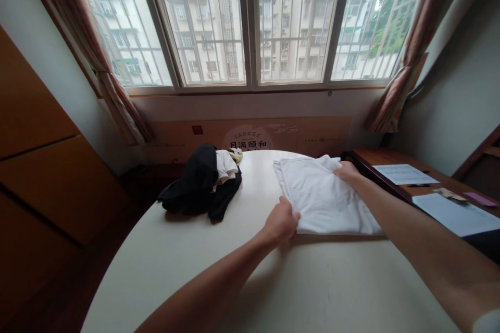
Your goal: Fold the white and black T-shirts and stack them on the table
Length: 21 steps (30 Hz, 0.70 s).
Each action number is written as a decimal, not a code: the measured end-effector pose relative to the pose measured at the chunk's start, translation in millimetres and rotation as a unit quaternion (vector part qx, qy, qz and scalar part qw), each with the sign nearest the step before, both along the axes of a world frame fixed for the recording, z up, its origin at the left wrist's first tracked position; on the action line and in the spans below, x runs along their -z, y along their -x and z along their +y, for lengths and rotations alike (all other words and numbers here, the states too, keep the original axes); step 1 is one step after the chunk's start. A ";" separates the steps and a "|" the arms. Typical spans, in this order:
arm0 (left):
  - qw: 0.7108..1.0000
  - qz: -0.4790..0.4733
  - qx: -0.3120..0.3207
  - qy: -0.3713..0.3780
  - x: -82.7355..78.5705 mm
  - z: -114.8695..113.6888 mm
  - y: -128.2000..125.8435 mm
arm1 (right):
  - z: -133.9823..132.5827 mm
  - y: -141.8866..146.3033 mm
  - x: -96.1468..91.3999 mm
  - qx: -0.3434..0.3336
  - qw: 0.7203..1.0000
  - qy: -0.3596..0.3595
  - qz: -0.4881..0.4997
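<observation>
Cloth (324,197), white, gripped by left hand (280,221), right hand (347,173).

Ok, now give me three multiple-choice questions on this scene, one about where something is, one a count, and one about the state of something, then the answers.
1. Where is the black clothing relative to the white cloth?
A. On top of it
B. Beside it on the table
C. On the floor

2. How many hands touch the white cloth?
A. None
B. One
C. Two

3. How do the curtains stand?
A. Gathered at the sides
B. Drawn shut
C. Taken down

Answers:
1. B, because bare table shows between the two.
2. C, because the left hand holds the near edge and the right hand lies on the far corner.
3. A, because the window glass is uncovered between them.
</observation>
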<state>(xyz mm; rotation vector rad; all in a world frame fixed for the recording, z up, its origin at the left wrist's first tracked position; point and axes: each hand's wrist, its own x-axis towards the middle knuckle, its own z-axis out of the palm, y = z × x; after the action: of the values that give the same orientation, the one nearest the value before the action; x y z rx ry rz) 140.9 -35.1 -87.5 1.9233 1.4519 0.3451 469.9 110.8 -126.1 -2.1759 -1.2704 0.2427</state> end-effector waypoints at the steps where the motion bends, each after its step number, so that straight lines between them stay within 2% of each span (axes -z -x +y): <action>1: 1.000 0.011 -0.003 -0.015 -0.6 -0.9 -0.6 | 0.0 0.2 -1.1 0.005 1.000 0.016 -0.004; 5: 0.997 0.041 -0.003 -0.062 -0.4 -3.4 -2.1 | -6.4 10.1 -9.4 0.023 0.998 0.053 -0.029; 7: 0.997 0.045 0.006 -0.064 1.3 -5.0 -2.2 | -11.6 28.7 -15.4 0.058 0.995 0.042 -0.074; 9: 0.996 0.052 0.014 -0.064 1.8 -5.1 -0.9 | -18.3 59.2 -20.9 0.071 0.988 0.016 -0.134; 10: 0.996 0.059 0.018 -0.066 0.6 -3.4 1.1 | -22.8 77.9 -22.9 0.052 0.986 0.005 -0.161; 12: 0.993 0.074 0.015 -0.088 -6.5 4.9 9.6 | -35.3 118.0 -23.6 -0.048 0.981 0.006 -0.187; 15: 0.976 0.118 -0.046 -0.177 -29.8 29.6 39.6 | -62.7 169.9 -15.2 -0.203 0.962 0.053 -0.176; 17: 0.941 0.160 -0.119 -0.272 -48.1 50.2 70.9 | -82.5 190.9 -4.8 -0.256 0.949 0.080 -0.167; 19: 0.893 0.196 -0.191 -0.357 -61.3 69.6 106.2 | -98.4 200.8 5.9 -0.282 0.939 0.094 -0.171; 21: 0.860 0.225 -0.264 -0.373 -64.7 86.0 139.0 | -108.0 203.3 13.8 -0.290 0.934 0.099 -0.184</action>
<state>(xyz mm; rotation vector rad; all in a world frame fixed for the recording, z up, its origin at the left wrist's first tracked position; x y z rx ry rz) 2.0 50.9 -22.7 2.2423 2.4379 0.8583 266.6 2.8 -139.9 -2.0085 -2.1815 0.2059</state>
